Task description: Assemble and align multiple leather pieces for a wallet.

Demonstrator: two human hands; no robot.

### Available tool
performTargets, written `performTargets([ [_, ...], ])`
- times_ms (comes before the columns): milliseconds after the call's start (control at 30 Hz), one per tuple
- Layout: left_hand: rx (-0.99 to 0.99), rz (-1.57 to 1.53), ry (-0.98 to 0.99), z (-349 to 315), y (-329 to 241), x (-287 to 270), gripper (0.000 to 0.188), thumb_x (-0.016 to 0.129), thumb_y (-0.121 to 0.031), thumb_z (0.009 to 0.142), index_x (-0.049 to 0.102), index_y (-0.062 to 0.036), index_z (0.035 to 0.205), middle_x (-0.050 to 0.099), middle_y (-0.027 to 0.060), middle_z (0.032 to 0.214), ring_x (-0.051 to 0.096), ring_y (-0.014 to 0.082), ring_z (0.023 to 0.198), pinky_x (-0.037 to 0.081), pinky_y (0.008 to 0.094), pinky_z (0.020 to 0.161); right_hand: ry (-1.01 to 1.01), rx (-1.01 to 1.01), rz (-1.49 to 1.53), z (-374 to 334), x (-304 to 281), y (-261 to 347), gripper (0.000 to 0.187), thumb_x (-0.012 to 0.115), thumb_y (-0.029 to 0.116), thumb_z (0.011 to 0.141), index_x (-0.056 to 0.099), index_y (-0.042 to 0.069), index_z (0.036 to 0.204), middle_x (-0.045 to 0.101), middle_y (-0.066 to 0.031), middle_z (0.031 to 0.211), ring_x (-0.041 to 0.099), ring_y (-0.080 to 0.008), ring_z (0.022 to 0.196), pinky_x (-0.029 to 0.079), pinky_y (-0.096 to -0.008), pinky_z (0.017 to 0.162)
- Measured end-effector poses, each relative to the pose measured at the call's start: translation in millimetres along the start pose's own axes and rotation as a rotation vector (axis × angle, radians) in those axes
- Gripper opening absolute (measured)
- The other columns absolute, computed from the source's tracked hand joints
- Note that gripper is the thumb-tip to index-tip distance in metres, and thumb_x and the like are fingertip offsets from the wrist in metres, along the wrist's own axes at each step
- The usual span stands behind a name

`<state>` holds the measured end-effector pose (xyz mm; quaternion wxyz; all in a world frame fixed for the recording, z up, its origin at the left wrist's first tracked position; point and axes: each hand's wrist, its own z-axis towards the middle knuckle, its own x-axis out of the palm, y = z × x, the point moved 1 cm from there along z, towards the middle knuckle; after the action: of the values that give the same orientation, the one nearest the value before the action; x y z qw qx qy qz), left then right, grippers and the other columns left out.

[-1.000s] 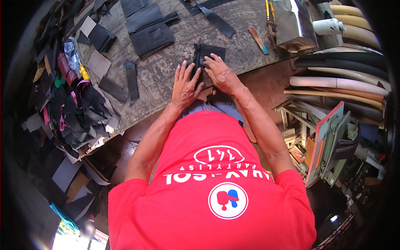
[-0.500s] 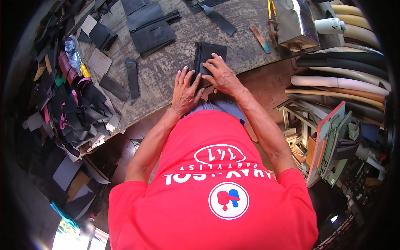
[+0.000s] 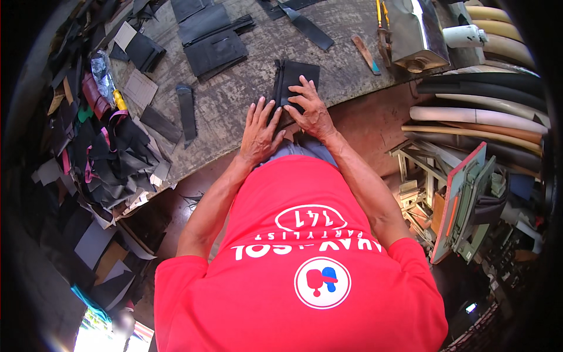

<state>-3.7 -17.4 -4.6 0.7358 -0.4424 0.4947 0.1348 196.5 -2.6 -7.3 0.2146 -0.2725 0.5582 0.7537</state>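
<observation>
A black leather-like panel with a raised strip along its left side lies flat at the near edge of the worktable. My left hand rests at its lower left corner, fingers stretched out and slightly apart. On the panel's right part lies my right hand, fingers spread and thumb reaching toward the left hand. Neither hand grips anything that I can see. Farther back lie several black pieces, some stacked. A narrow dark strip lies to the left.
Scraps heap up along the table's left side. At the far right stand a metal can and a white bottle, with a flat wooden tool beside them. Rolls of material are stacked to the right.
My right hand has shifted slightly, its fingers more spread and raised on the panel. The left hand has moved slightly down and left. The panel stays in place.
</observation>
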Motion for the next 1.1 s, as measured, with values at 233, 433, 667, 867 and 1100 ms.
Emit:
performTargets([
  [233,0.014,0.012,0.019,-5.6,0.4,-0.1,0.057,0.066,-0.029,0.089,0.051,-0.0048,0.138,0.035,0.0197,0.152,0.026,0.0394,0.145,0.018,0.0535,0.119,0.010,-0.014,-0.019,-0.3,-2.8,3.0,0.019,0.075,0.012,0.082,0.069,0.001,0.096,0.060,-0.0123,0.126,0.040,-0.0375,0.139,0.028,-0.0521,0.117],
  [433,0.020,-0.013,-0.026,-9.6,1.6,0.9,0.055,0.067,-0.027,0.088,0.053,-0.0078,0.137,0.041,0.0204,0.144,0.030,0.0412,0.142,0.022,0.0545,0.118,-0.029,-0.020,-0.135,-4.4,0.8,10.2,0.023,0.077,0.013,0.078,0.070,0.003,0.098,0.061,-0.0116,0.116,0.050,-0.0355,0.128,0.037,-0.0498,0.112],
  [667,0.018,-0.018,-0.025,-9.3,0.6,-1.3,0.054,0.068,-0.027,0.087,0.055,-0.0089,0.135,0.044,0.0200,0.139,0.031,0.0414,0.141,0.023,0.0547,0.118,-0.072,-0.036,-0.159,-6.7,1.9,13.2,0.024,0.076,0.012,0.079,0.071,0.004,0.101,0.061,-0.0111,0.108,0.055,-0.0339,0.120,0.041,-0.0495,0.109],
  [867,0.013,-0.029,-0.013,-8.3,0.0,-2.8,0.055,0.069,-0.028,0.087,0.055,-0.0094,0.136,0.043,0.0200,0.140,0.031,0.0417,0.141,0.022,0.0545,0.118,-0.118,0.006,-0.088,-5.6,3.8,11.1,0.021,0.076,0.012,0.080,0.072,0.004,0.099,0.064,-0.0109,0.105,0.056,-0.0335,0.119,0.041,-0.0499,0.108],
  [1100,-0.011,-0.058,-0.020,-8.4,-2.4,-3.6,0.058,0.071,-0.030,0.084,0.056,-0.0105,0.136,0.042,0.0203,0.140,0.030,0.0420,0.142,0.021,0.0550,0.118,-0.136,0.024,-0.068,-8.0,6.1,11.1,0.021,0.075,0.011,0.080,0.072,0.004,0.100,0.063,-0.0105,0.106,0.056,-0.0334,0.119,0.040,-0.0504,0.109],
])
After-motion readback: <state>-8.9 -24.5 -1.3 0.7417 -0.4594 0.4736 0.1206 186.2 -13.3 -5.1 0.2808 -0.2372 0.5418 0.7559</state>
